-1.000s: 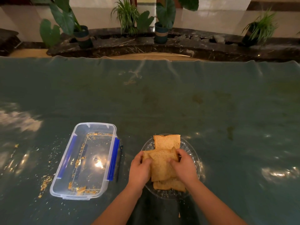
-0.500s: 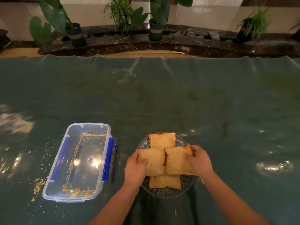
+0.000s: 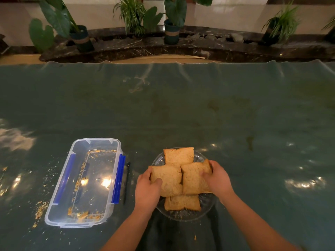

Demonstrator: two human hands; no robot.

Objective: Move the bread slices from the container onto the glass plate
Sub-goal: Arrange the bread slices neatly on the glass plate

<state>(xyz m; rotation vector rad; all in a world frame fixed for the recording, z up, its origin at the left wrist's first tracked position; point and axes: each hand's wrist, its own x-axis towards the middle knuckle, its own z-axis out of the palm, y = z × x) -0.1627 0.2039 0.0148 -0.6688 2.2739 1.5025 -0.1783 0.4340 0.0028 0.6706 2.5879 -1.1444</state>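
Observation:
Several brown bread slices lie on the round glass plate (image 3: 184, 215) near the table's front edge. One slice (image 3: 178, 155) is at the far side and another (image 3: 183, 202) at the near side. My left hand (image 3: 147, 192) grips the left middle slice (image 3: 170, 180) by its left edge. The right middle slice (image 3: 192, 180) is held at its right edge by my right hand (image 3: 218, 179). The two middle slices sit side by side on top of the others. Left of the plate, the clear plastic container (image 3: 59, 180) with blue clips holds only crumbs.
A thin black pen (image 3: 126, 182) lies between the container and the plate. Crumbs (image 3: 40, 211) are scattered on the green table cover left of the container. Potted plants (image 3: 81, 37) stand on a dark stone ledge beyond the table's far edge.
A second ago both hands held slices stacked together at the plate's middle. They have pulled apart, left slice to the left and right slice to the right, and now rest side by side.

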